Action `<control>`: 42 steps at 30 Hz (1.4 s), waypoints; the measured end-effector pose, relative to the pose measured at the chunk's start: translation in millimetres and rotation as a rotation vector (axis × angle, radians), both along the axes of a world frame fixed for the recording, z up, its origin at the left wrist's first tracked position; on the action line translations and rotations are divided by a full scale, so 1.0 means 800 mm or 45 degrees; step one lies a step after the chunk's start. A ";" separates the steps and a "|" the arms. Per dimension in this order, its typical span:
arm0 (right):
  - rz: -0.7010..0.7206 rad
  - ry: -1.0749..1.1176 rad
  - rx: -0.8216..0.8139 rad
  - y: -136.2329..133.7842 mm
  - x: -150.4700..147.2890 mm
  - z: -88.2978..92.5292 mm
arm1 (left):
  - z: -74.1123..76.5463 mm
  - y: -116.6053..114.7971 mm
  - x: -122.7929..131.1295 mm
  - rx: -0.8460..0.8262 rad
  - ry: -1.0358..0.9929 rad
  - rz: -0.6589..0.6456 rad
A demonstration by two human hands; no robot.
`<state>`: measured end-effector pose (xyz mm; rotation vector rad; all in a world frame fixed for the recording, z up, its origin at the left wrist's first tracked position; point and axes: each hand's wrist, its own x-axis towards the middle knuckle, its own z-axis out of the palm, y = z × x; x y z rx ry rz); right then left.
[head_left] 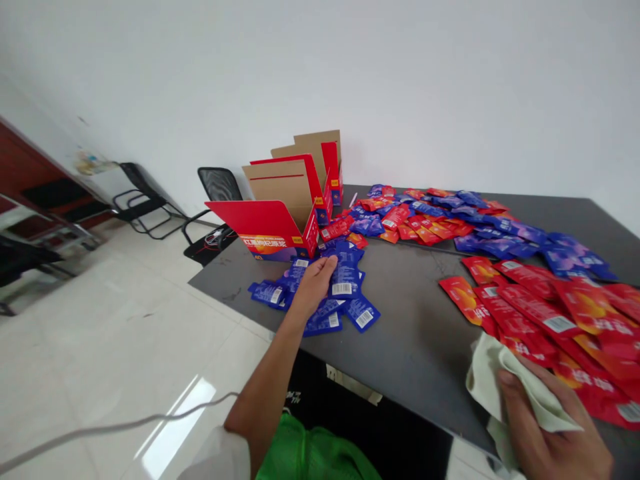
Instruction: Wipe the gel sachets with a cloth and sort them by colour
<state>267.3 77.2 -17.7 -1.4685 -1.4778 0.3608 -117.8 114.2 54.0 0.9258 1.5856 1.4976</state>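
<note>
My left hand (319, 279) is closed on the edge of a blue pouch (346, 270), whose printed back with a white barcode faces up. More blue pouches (327, 313) lie in a loose pile under and around that hand. At the lower right, my right hand (553, 427) grips a folded pale cloth (500, 373), fingers wrapped around it. Just beyond the cloth, red pouches (530, 320) with orange pictures are spread in a heap, partly covered by my right hand.
Several open red cartons (280, 230) stand in a row at the table's left, flaps raised. A mixed pile of red and blue pouches (425, 217) runs along the back of the dark table (400, 287). Black chairs (220, 187) and a grey cable (165, 419) are to the left.
</note>
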 end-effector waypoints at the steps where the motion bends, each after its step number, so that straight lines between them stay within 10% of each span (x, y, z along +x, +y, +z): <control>1: -0.004 0.010 -0.023 0.000 0.001 -0.001 | -0.001 0.004 -0.008 -0.027 -0.032 0.039; 42: 0.064 -0.022 -0.174 0.007 0.002 -0.002 | -0.022 0.081 -0.070 -0.483 0.546 0.050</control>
